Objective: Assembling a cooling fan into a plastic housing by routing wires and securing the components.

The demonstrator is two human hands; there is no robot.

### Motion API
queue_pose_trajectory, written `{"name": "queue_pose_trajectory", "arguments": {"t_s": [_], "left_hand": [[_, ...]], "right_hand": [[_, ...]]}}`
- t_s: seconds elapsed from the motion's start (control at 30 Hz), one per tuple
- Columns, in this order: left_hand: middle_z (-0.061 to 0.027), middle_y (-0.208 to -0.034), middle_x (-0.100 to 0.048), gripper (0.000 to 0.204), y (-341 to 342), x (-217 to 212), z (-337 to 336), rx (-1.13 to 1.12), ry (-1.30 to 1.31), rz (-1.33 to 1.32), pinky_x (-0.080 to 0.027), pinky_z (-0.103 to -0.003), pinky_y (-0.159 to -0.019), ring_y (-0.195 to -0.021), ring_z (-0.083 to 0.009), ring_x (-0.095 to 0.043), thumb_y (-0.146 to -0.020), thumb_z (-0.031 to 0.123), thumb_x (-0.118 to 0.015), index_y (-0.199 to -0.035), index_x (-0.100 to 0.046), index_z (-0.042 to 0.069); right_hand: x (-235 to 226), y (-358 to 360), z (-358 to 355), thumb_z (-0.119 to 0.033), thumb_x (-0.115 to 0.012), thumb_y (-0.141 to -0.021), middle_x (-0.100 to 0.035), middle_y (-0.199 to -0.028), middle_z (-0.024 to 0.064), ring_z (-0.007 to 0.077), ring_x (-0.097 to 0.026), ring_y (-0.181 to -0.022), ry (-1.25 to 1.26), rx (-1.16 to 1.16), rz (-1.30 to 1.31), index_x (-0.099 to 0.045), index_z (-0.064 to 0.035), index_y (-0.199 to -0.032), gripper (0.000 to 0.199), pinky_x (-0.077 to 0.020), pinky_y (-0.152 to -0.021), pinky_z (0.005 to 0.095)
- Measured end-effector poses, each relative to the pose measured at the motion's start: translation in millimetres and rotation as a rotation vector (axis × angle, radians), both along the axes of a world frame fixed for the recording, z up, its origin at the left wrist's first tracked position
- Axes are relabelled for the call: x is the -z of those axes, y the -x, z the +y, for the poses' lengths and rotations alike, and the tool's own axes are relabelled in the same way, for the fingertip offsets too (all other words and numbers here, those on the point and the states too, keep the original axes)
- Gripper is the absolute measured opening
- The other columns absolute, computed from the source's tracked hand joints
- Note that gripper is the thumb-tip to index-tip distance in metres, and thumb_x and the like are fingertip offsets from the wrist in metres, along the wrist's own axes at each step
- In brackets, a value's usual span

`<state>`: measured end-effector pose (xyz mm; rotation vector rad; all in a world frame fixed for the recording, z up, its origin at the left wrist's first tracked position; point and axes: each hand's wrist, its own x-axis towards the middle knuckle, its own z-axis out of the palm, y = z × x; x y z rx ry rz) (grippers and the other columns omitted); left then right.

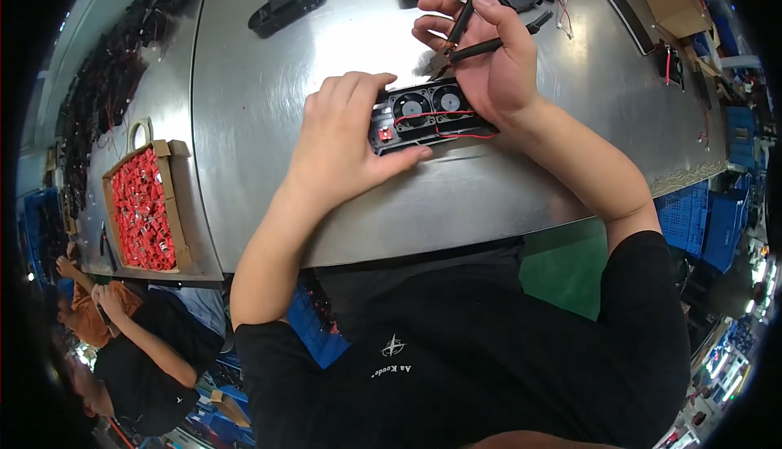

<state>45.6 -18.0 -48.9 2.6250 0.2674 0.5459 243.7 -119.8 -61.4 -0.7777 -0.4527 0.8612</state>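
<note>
Fingers of the left hand (346, 139) clamp the twin-fan module (428, 115); right hand (489, 58) grips cutters (464, 29). Keep the red wire (456, 134) clear of the blades.

An electronics assembly workshop, by all signs. Long steel desk (269, 107) with black fan modules (428, 115) and red wires, a cardboard box of small red parts (142, 209) at its left edge, more black housings (287, 5) near the far edge, blue crates (700, 221) beside the right edge, another worker (122, 343) seated at the left.
</note>
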Motion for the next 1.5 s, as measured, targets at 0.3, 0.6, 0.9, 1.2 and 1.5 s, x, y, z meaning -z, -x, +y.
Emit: {"name": "queue_pose_trajectory", "arguments": {"t_s": [0.3,0.6,0.9,1.2,1.5], "left_hand": [[-0.014,-0.111,-0.061,0.066,-13.5,15.5,-17.2,-0.091,0.273,-0.053,-0.058,-0.044,-0.08,-0.095,-0.0356,-0.068,-0.071,0.032,-0.092,-0.124,-0.062,0.008],[-0.0129,-0.114,-0.06,0.061,-9.7,22.5,-30.4,-0.051,0.481,-0.067,-0.058,-0.043,-0.084,-0.103,-0.0338,-0.066,-0.072,0.019,-0.091,-0.123,-0.061,0.008],[-0.0092,-0.102,-0.063,0.046,-6.9,23.9,-33.3,-0.094,0.412,-0.035,-0.056,-0.04,-0.081,-0.093,-0.0317,-0.067,-0.069,0.019,-0.087,-0.107,-0.062,0.008],[-0.0112,-0.108,-0.065,0.047,-6.8,22.9,-35.1,-0.095,0.466,-0.006,-0.056,-0.042,-0.084,-0.098,-0.0342,-0.068,-0.069,0.02,-0.086,-0.109,-0.065,0.008],[-0.013,-0.105,-0.065,0.05,-6.8,28.3,-35.9,-0.101,0.409,-0.02,-0.057,-0.044,-0.083,-0.096,-0.0344,-0.069,-0.072,0.027,-0.085,-0.116,-0.066,0.011]], "right_hand": [[-72.0,26.3,-15.3,-0.046,-0.058,-0.103,-0.061,-0.101,0.0092,0.0156,-0.06,-0.08,-0.324,-0.164,-0.192,-0.048,-0.0075,-0.143,0.055,-0.0486,-0.075,0.031],[-45.8,77.3,-20.3,-0.099,-0.059,-0.067,-0.056,-0.104,0.0202,0.0217,-0.054,-0.081,-0.031,-0.295,-0.101,-0.036,-0.0121,-0.153,0.124,-0.0462,-0.077,0.0323],[-43.4,71.7,-17.3,-0.083,-0.056,-0.076,-0.051,-0.091,0.0142,0.0187,-0.046,-0.074,0.222,-0.097,-0.303,-0.043,-0.0137,-0.123,0.085,-0.0416,-0.073,0.0322],[-38.4,114.7,-12.9,-0.028,-0.05,-0.107,-0.046,-0.071,0.011,0.0165,-0.044,-0.058,0.015,0.042,0.062,-0.046,-0.0102,-0.109,0.018,-0.0364,-0.053,0.0305],[-37.2,101.0,-22.9,-0.083,-0.058,-0.083,-0.045,-0.07,0.0072,0.0148,-0.041,-0.059,0.254,0.001,-0.528,-0.047,-0.0086,-0.107,0.079,-0.0347,-0.058,0.0288]]}}
